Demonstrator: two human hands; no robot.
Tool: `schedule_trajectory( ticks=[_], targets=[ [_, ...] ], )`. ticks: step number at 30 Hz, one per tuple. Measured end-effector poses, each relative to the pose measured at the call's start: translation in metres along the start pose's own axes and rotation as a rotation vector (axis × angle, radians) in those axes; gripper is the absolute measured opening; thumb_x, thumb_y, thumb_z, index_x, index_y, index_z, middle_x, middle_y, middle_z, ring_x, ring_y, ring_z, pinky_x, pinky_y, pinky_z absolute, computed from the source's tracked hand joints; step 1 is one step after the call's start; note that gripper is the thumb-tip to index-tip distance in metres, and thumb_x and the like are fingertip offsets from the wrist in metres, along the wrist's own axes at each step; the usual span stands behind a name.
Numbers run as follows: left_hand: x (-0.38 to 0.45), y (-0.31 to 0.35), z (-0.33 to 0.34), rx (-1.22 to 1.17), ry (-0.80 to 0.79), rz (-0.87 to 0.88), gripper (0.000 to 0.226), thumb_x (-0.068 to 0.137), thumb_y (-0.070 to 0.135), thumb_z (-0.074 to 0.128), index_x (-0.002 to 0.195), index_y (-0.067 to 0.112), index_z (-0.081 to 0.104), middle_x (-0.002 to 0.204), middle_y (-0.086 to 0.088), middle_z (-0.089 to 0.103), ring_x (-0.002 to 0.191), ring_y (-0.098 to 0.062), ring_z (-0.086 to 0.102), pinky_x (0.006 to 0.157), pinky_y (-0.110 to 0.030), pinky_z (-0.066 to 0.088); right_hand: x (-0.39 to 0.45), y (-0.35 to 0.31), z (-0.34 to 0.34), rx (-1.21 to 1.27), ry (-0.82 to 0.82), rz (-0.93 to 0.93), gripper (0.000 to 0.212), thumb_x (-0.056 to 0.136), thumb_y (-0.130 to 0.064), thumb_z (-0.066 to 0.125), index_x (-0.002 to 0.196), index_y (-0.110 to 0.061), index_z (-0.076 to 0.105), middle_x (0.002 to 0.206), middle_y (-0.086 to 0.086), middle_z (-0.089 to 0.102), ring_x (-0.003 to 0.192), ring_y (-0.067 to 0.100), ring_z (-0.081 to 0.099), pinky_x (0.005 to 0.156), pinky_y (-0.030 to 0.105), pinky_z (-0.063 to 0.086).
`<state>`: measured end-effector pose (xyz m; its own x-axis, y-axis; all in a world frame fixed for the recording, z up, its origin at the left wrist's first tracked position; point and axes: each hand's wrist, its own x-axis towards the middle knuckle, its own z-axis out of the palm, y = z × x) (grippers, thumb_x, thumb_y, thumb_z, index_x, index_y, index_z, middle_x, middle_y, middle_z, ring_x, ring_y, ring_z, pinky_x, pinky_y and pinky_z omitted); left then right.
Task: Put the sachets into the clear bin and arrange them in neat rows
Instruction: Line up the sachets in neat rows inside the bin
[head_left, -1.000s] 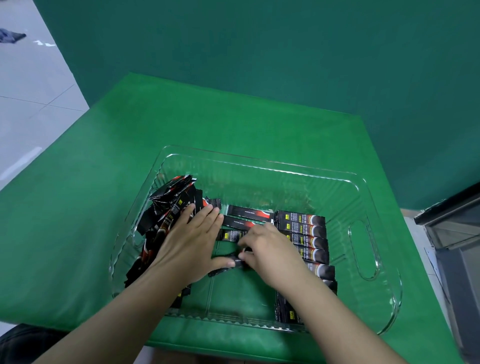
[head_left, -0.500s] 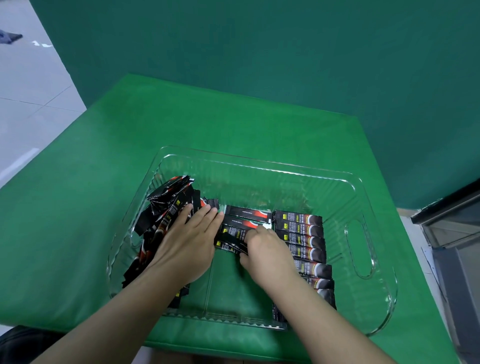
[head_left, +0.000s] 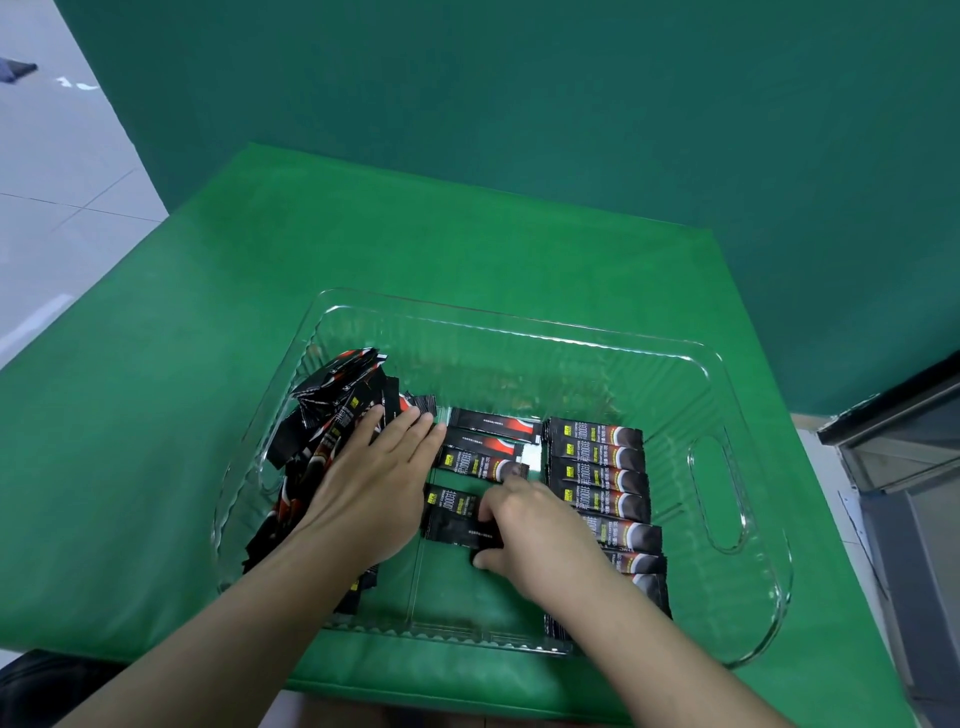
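Green cloth-covered surface (head_left: 208, 364) against a darker green backdrop (head_left: 571, 104); pale tiled floor (head_left: 52, 182) at far left, grey cabinet edge (head_left: 909, 467) at far right.

Clear ribbed plastic bin with cut-out handles (head_left: 727, 493) set square on the surface, near edge. All visible sachets inside it; none seen on the surface outside.

Contents in three groups:
- Loose heap of narrow black-and-red foil sachets (head_left: 322, 415) banked against the left wall, some standing on end, some tilted. Unsorted stock, by appearance.
- Finished row of black sachets with yellow labels (head_left: 597, 467) along the right side, laid flat, parallel, long edges touching, running from far to near.
- Second row under construction (head_left: 483, 441) in the middle: three sachets flat and parallel, just beside the finished row.

Left hand (head_left: 374, 483) spread flat, fingers straight, palm down, resting on the inner edge of the heap. Judged purpose: holding the pile back so it cannot slide into the lane being filled.

Right hand (head_left: 530, 525) curled, fingertips and thumb pinching the right end of a dark sachet (head_left: 452, 514) lying just below the middle row. Judged purpose: squaring it to the neighbours above and butting its end to the finished row.

Assessment: task partly done; heap considerable, middle row short. Risk noted: slippery foil, so a nudge may skew laid pieces.
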<state>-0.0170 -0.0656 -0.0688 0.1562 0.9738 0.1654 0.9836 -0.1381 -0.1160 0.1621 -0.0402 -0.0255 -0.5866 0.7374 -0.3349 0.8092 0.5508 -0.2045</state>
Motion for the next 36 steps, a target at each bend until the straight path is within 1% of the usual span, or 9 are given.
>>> schedule_trajectory(
  ticks=[9,12,15,20,25,27,29,33,36],
  targets=[
    [-0.001,0.0,-0.002,0.016,-0.03,0.01,0.066,0.06,0.023,0.06,0.123,0.004,0.062,0.126,-0.012,0.062,0.121,-0.026,0.057,0.105,-0.046,0.022,-0.01,-0.002,0.001,-0.019,0.004,-0.05,0.035,0.084,-0.027,0.066,0.115,-0.015,0.055,0.117,0.004,0.054,0.112,0.023,0.048,0.082,0.031,0.04],
    [-0.001,0.0,-0.001,0.021,-0.037,0.017,0.069,0.058,0.025,0.07,0.124,0.004,0.062,0.127,-0.012,0.062,0.12,-0.026,0.057,0.104,-0.046,0.022,-0.012,-0.004,0.002,-0.026,-0.02,-0.063,0.036,0.083,-0.029,0.068,0.113,-0.015,0.055,0.116,0.005,0.055,0.11,0.023,0.05,0.08,0.031,0.039],
    [-0.001,0.0,-0.002,0.012,-0.041,0.015,0.069,0.058,0.025,0.069,0.124,0.004,0.062,0.127,-0.012,0.062,0.121,-0.026,0.057,0.104,-0.046,0.022,-0.012,-0.005,0.001,-0.005,-0.055,-0.07,0.04,0.081,-0.034,0.07,0.112,-0.014,0.056,0.115,0.005,0.055,0.108,0.024,0.051,0.076,0.03,0.035],
    [-0.001,0.001,-0.003,-0.001,-0.039,0.008,0.063,0.063,0.025,0.057,0.122,0.003,0.063,0.125,-0.013,0.063,0.119,-0.027,0.058,0.105,-0.046,0.023,-0.012,-0.01,0.006,-0.002,-0.048,-0.116,0.037,0.081,-0.035,0.07,0.109,-0.014,0.057,0.112,0.006,0.057,0.107,0.024,0.051,0.087,0.035,0.042],
    [-0.002,0.001,-0.002,-0.006,-0.035,0.01,0.063,0.063,0.025,0.057,0.122,0.003,0.063,0.125,-0.013,0.063,0.119,-0.027,0.058,0.104,-0.047,0.023,-0.01,-0.009,0.006,-0.022,0.029,-0.075,0.032,0.084,-0.03,0.063,0.11,-0.013,0.056,0.113,0.005,0.057,0.108,0.024,0.05,0.085,0.033,0.042],
    [-0.002,0.001,-0.002,-0.017,-0.026,0.011,0.062,0.063,0.024,0.056,0.12,0.001,0.064,0.125,-0.014,0.063,0.119,-0.028,0.058,0.103,-0.048,0.024,-0.009,-0.006,0.005,-0.026,0.046,-0.065,0.034,0.085,-0.032,0.063,0.112,-0.013,0.056,0.115,0.004,0.055,0.11,0.023,0.049,0.086,0.032,0.041],
    [-0.002,0.001,-0.001,-0.009,-0.017,0.02,0.06,0.063,0.023,0.056,0.117,-0.001,0.065,0.124,-0.016,0.063,0.118,-0.03,0.059,0.103,-0.049,0.024,-0.009,-0.005,0.002,-0.008,0.063,-0.057,0.04,0.085,-0.036,0.064,0.117,-0.015,0.054,0.12,0.003,0.052,0.114,0.021,0.045,0.091,0.033,0.04],
    [-0.002,-0.001,0.003,0.032,-0.041,0.052,0.051,0.067,0.024,0.056,0.106,-0.006,0.069,0.124,-0.02,0.061,0.118,-0.033,0.058,0.103,-0.05,0.025,-0.007,-0.005,0.0,-0.01,0.06,-0.085,0.051,0.083,-0.037,0.066,0.127,-0.016,0.049,0.125,0.003,0.045,0.119,0.022,0.038,0.097,0.036,0.038],
    [-0.002,-0.002,0.004,0.045,-0.061,0.057,0.047,0.068,0.025,0.056,0.101,-0.006,0.071,0.124,-0.02,0.062,0.118,-0.032,0.058,0.103,-0.051,0.025,-0.008,-0.008,0.007,-0.042,0.039,-0.165,0.048,0.084,-0.031,0.065,0.126,-0.015,0.049,0.121,0.003,0.046,0.116,0.022,0.039,0.095,0.036,0.04]
  ],
)
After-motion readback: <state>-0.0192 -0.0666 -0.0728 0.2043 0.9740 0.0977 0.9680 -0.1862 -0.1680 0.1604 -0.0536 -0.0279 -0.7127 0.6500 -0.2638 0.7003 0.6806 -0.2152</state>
